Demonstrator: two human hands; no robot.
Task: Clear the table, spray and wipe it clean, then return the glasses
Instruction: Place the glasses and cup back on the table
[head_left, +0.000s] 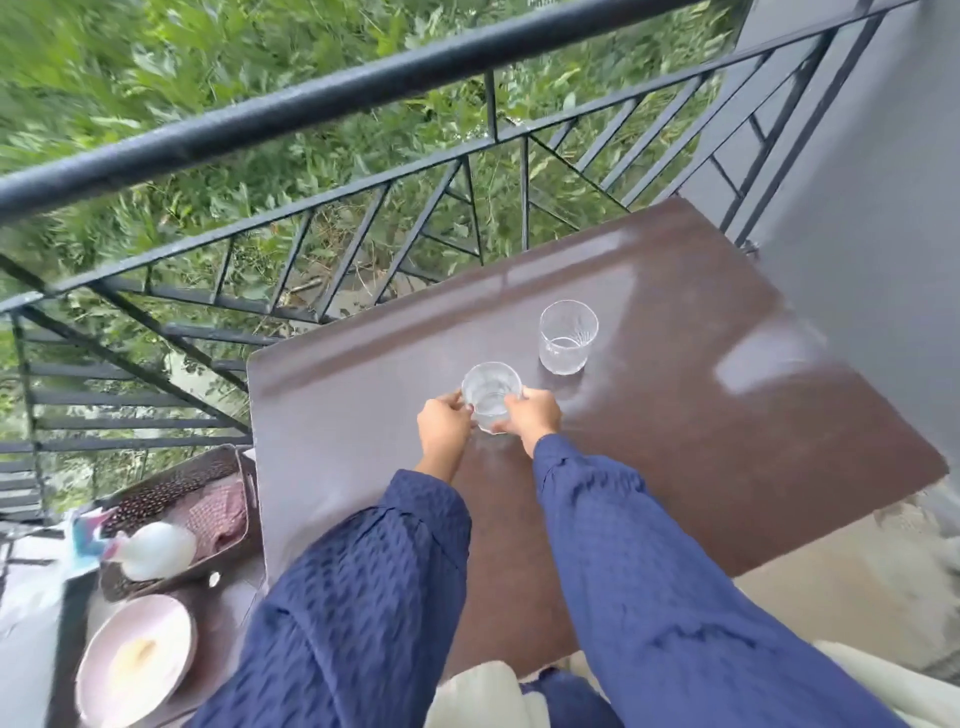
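A brown table (675, 415) stands beside a black balcony railing. Two clear ribbed glasses are on it. The nearer glass (490, 393) sits near the table's middle, and both hands hold it: my left hand (445, 427) grips its left side, my right hand (532, 415) its right side. Whether its base touches the tabletop I cannot tell. The second glass (567, 336) stands upright and free, a little farther back and to the right. Both arms wear blue textured sleeves.
Left of the table, lower down, a dark patterned tray (171, 493) holds a pink cloth (218, 514) and a white spray bottle (156, 550) lying on its side. A pale plate (135, 660) sits in front of it. The railing (311, 119) runs behind; a grey wall (857, 208) is on the right.
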